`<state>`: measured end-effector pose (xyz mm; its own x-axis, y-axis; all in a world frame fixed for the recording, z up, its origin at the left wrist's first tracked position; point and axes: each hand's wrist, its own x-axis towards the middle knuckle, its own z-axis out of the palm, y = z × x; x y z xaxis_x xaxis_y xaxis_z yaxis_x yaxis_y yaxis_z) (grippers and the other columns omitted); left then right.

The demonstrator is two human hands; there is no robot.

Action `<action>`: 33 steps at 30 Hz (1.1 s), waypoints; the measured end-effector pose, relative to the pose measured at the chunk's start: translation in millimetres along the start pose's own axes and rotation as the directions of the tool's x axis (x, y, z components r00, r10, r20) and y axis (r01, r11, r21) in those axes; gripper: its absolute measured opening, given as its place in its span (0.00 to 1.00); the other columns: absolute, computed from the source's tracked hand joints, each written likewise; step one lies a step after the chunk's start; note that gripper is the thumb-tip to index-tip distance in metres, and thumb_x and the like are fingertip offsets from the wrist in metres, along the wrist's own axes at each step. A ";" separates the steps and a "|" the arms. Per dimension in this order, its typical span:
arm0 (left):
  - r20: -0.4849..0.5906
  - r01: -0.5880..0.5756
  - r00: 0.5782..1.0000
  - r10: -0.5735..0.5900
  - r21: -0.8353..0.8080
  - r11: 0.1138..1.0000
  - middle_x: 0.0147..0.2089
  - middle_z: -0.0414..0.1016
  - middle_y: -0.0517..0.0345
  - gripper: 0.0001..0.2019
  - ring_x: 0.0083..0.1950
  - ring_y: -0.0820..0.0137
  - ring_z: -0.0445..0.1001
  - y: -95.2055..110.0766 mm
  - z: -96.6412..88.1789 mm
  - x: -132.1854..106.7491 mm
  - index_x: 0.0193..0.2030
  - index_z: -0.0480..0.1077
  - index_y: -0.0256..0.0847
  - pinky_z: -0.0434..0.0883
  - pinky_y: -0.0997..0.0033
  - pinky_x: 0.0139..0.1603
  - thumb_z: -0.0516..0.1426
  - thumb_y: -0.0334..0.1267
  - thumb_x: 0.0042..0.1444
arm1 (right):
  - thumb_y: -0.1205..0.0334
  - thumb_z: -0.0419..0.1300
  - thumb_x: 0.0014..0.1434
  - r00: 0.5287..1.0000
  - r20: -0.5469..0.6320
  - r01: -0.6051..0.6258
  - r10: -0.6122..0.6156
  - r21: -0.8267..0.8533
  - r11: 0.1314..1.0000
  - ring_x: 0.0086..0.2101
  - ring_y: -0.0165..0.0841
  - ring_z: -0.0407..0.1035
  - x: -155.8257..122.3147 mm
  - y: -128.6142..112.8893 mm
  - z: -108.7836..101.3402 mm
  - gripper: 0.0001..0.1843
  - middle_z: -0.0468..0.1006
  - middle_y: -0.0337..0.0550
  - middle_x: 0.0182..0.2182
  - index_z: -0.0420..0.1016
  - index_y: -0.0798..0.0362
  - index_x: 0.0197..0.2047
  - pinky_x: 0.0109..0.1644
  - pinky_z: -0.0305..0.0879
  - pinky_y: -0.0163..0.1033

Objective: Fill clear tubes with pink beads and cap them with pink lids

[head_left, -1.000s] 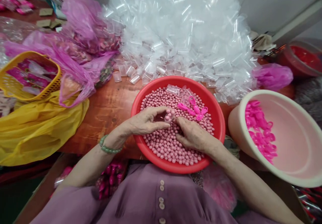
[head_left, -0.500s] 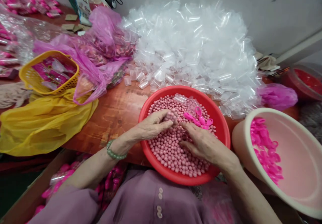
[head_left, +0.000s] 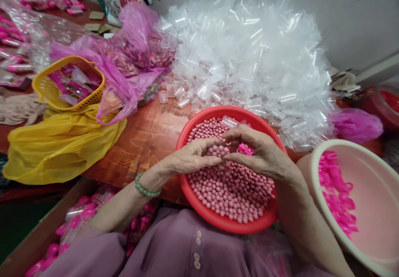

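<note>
While the left hand (head_left: pixel 193 157) pinches a small clear tube (head_left: pixel 220 150) of pink beads over the red bowl (head_left: pixel 199 198) on the bench (head_left: pixel 146 140), the right hand (head_left: pixel 258 154) meets it, fingertips closed on the tube's end. Its palm hides the pink caps (head_left: pixel 246 149) behind, and the cream basin (head_left: pixel 314 165) is cut off at right.

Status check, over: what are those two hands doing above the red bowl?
Left hand pinching a small bead-filled tube. Right hand meeting it, fingertips at the tube. Both over red bowl of pink beads.

A single head-worn camera looks forward and steeply down, close over the red basin (head_left: pixel 190 133) at the near bench (head_left: pixel 146 140) edge, with the wall at the far side.
</note>
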<state>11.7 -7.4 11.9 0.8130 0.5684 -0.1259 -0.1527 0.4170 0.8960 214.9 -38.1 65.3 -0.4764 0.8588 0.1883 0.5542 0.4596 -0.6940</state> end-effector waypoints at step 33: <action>-0.259 -0.237 0.934 0.248 0.071 0.969 0.32 0.77 0.59 0.14 0.33 0.73 0.76 -6.2 -6.3 -3.1 0.39 0.74 0.37 0.74 0.72 0.39 0.66 0.44 0.52 | 0.58 0.60 0.62 0.932 -0.014 -0.333 0.362 -0.425 0.842 0.40 0.39 0.71 -26.7 31.5 -6.5 0.10 0.78 0.47 0.39 0.74 0.56 0.43 0.45 0.65 0.43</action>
<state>6.6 -7.3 4.0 0.5758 0.8176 -0.0060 -0.3013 0.2190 0.9281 249.5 -45.1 42.9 -0.2338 0.9701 -0.0655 0.9151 0.1968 -0.3518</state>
